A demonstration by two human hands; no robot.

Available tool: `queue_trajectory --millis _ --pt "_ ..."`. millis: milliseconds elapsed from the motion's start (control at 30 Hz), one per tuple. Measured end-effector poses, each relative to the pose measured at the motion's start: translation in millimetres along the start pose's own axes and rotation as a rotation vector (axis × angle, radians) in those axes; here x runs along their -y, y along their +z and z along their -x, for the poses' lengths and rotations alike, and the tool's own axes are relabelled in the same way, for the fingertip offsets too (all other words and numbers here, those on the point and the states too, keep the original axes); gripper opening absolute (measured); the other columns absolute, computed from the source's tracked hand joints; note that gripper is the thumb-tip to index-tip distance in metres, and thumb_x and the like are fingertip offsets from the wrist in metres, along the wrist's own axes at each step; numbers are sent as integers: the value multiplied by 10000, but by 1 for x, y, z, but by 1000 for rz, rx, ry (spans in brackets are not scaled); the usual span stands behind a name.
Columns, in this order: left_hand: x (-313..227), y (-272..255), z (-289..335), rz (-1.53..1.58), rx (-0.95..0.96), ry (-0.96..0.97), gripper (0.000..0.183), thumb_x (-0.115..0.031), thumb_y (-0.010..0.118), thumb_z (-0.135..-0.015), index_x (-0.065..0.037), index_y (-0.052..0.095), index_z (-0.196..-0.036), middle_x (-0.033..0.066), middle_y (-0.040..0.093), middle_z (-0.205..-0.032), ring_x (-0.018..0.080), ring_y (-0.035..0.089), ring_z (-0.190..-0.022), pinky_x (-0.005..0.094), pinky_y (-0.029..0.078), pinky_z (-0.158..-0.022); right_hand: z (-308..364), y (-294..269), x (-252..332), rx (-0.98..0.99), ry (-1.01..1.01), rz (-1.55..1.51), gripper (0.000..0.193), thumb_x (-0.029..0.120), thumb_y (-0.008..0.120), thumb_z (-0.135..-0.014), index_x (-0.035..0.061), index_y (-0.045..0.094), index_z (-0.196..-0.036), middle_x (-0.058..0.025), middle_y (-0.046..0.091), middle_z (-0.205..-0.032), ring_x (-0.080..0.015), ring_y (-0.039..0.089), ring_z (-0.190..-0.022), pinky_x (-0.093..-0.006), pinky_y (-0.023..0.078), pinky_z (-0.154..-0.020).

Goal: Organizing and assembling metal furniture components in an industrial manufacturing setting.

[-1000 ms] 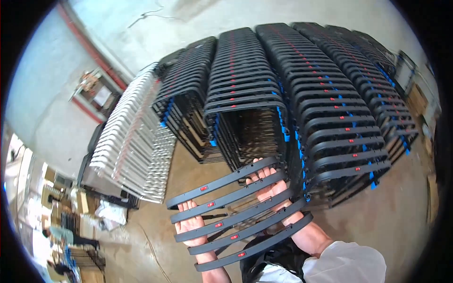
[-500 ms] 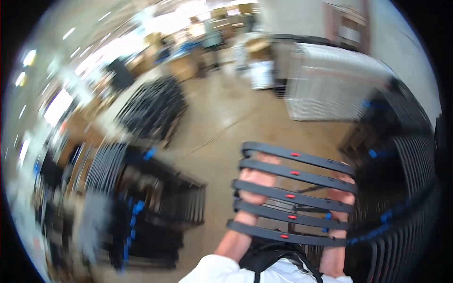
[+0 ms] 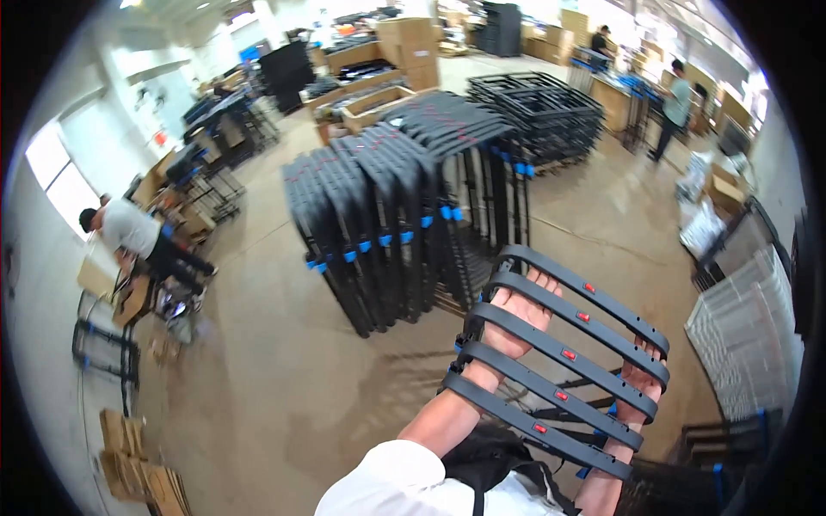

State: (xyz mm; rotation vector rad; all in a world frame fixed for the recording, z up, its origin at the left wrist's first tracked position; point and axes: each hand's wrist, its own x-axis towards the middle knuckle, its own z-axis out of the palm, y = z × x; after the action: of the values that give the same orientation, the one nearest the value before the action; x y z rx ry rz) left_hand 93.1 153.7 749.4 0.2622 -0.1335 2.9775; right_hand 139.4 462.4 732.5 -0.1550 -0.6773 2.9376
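Several black U-shaped frames (image 3: 568, 354) with red buttons on their crossbars lie across both my forearms, one behind another. Their legs hang down, partly hidden, with some blue clips on them. My left hand (image 3: 519, 325) reaches under the crossbars, palm up, its fingers stretched out past the second bar from the far end. At the frames' right ends, my right hand (image 3: 642, 370) shows between the bars; its fingers look extended, partly covered by the bars. The load rests on my arms, and neither hand is closed round a bar.
Ahead stands a row of similar black frames (image 3: 370, 185) with blue clips. Behind it are stacked black frames (image 3: 538, 112) and cardboard boxes (image 3: 409, 52). One person (image 3: 138, 232) bends at the left; another (image 3: 675, 107) stands far right. Wrapped white panels (image 3: 748, 331) lean at the right.
My view has swung left, bringing the row of standing frames ahead of me and the wrapped panels to the right edge. The frames stay on my arms, now tilted down toward the right.
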Motion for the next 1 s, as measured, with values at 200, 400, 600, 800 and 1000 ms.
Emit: queue_trajectory --millis 200,400,600,800,1000 --pt "-127 13 100 -83 37 260 664 -401 293 -1155 34 300 -1656 176 251 -1766 312 214 -1643 463 162 -1366 11 48 -126 62 221 -41 589 401 334 -1168 100 361 -1673 -60 338 -1756 -298 312 -1615 -456 247 -1325" --pt "-267 34 185 -80 29 405 669 -390 244 -1152 45 285 -1657 187 245 -1766 322 220 -1641 481 153 -1367 45 104 -262 372 362 30 581 410 397 -1158 168 343 -1683 -25 284 -1779 -297 284 -1628 -452 392 -1246" --pt "-425 57 269 -37 41 460 670 -381 231 -1145 45 280 -1659 197 236 -1768 335 221 -1637 505 146 -1365 125 204 -417 150 399 102 594 409 306 -1177 113 313 -1692 -57 288 -1776 -309 303 -1618 -472 304 -1299" --pt "-560 80 296 -175 -84 470 648 -337 261 -1142 77 297 -1639 239 265 -1745 352 239 -1628 506 165 -1363 154 231 -541 358 423 -16 571 437 298 -1176 154 377 -1665 -22 361 -1744 -290 382 -1577 -509 395 -1230" --pt "-682 89 307 -215 -79 402 671 -358 232 -1139 69 267 -1655 233 247 -1753 347 223 -1635 497 156 -1366 180 267 -657 313 397 -75 593 458 271 -1178 139 370 -1669 -43 395 -1725 -293 435 -1545 -506 437 -1205"
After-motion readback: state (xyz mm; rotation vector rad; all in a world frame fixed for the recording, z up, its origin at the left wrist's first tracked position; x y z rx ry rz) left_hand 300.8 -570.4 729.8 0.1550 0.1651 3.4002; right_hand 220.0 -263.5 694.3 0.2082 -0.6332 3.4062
